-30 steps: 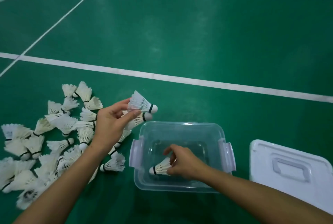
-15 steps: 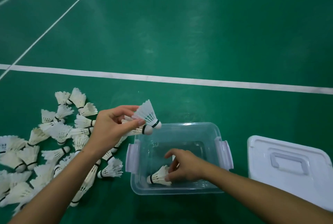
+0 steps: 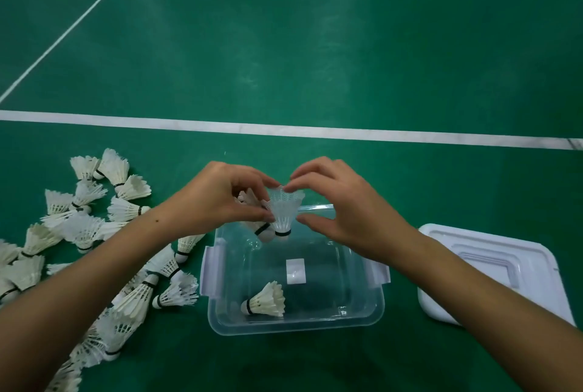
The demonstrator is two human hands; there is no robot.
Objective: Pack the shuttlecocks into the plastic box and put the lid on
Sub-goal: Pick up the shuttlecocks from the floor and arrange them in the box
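A white plastic-skirted shuttlecock with a dark band above its cork point(image 3: 283, 212) is held upright, cork down, over the far edge of the clear plastic storage box point(image 3: 293, 324). Its skirt rim is pinched by the fingertips of the right hand point(image 3: 340, 208), with the thumb set near the lower skirt on the right side; whether the thumb touches it cannot be told. The left hand point(image 3: 220, 202) is curled round a second white shuttlecock point(image 3: 257, 227), of which mostly the banded cork is seen below the fingers, and its thumb is pressed against the first shuttlecock's skirt. Both hands are met above the box's far wall.

Inside the box, one white feather shuttlecock point(image 3: 266, 299) is laid on its side near the near-left corner, cork to the left. A white rectangular label point(image 3: 295, 271) is seen on the box bottom. White clip handles are fitted at both short ends.

To the left, a loose heap of white feather shuttlecocks point(image 3: 94, 227) is spread on the green court floor point(image 3: 315, 44). To the right, well apart from the box, the white plastic lid point(image 3: 492, 272) is lain flat. A white painted court line point(image 3: 284, 130) is run across the floor beyond the hands.
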